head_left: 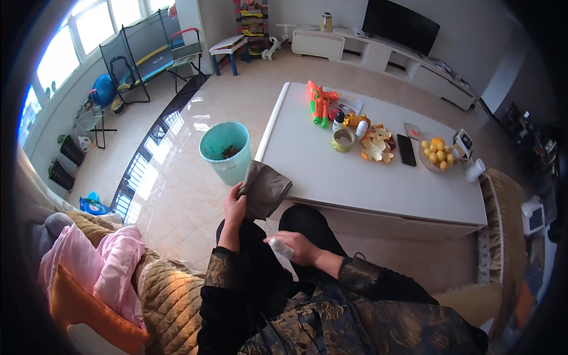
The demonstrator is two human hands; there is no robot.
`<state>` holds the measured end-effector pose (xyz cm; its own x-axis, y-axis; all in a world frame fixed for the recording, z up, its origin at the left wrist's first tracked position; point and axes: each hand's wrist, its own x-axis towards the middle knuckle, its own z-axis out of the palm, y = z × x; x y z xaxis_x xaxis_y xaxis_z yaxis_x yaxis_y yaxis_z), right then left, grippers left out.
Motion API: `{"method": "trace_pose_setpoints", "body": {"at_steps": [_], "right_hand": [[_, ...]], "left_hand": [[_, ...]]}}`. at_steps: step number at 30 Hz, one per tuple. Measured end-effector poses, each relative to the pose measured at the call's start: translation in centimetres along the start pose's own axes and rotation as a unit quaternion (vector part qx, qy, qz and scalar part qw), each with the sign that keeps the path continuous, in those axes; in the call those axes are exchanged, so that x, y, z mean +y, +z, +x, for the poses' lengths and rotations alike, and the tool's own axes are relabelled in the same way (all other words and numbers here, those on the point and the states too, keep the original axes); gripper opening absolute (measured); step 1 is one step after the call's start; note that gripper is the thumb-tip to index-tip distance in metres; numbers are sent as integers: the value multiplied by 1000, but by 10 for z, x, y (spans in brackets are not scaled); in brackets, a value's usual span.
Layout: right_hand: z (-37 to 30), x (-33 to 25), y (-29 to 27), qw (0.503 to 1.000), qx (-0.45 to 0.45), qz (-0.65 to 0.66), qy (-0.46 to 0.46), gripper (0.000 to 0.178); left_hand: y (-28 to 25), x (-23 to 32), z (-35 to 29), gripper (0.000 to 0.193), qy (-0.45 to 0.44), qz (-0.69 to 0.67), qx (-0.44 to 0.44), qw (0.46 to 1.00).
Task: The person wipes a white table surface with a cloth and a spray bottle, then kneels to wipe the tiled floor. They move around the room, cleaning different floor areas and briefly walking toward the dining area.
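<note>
My left hand [235,206] grips the near left edge of a grey-brown folded cloth [265,188]. The cloth is held up above my knees, between the bin and the near left corner of the coffee table. Over my lap, lower and to the right, is my right hand [300,247], its fingers curled. A white wrapped piece [281,248] shows at its thumb side; whether it is a bandage on a finger or something held, I cannot make out. Below it a narrow white strip [289,267] hangs against my dark trousers. The right hand is apart from the cloth.
A teal bin [228,163] with dark waste stands left of the white coffee table [331,177]. On the table are an orange toy gun [319,105], a jar [342,141], peels [377,146], a phone [407,150] and a fruit bowl [436,155]. Pink cushions [89,263] lie left.
</note>
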<state>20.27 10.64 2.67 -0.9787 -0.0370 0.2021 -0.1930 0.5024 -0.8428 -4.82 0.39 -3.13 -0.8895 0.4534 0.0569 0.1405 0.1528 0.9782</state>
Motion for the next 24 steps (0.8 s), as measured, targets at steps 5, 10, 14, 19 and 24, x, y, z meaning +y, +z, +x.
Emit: {"method": "trace_pose_setpoints", "body": {"at_steps": [5,10,14,19,24], "right_hand": [[-32,1,-19,1000,0,-28,-3,33],[-64,7,-36,997,-18,-20,69,30],[-79,9,-26,995,51,-89,-6,22],[-79,10,-18,991,72,-106,-31,28],[-80,12,-20,991,78,-93,-49,24]], "left_hand": [[-12,-1,-4,54,-16,6,-46,999],[-23,0,-5,56,-54,-81,-112,989],[-25,-1,-6,54,-60,-105,-109,987],[-21,0,-7,53,-39,-63,-79,994],[-20,-2,-5,53,-34,-34,-67,997]]}}
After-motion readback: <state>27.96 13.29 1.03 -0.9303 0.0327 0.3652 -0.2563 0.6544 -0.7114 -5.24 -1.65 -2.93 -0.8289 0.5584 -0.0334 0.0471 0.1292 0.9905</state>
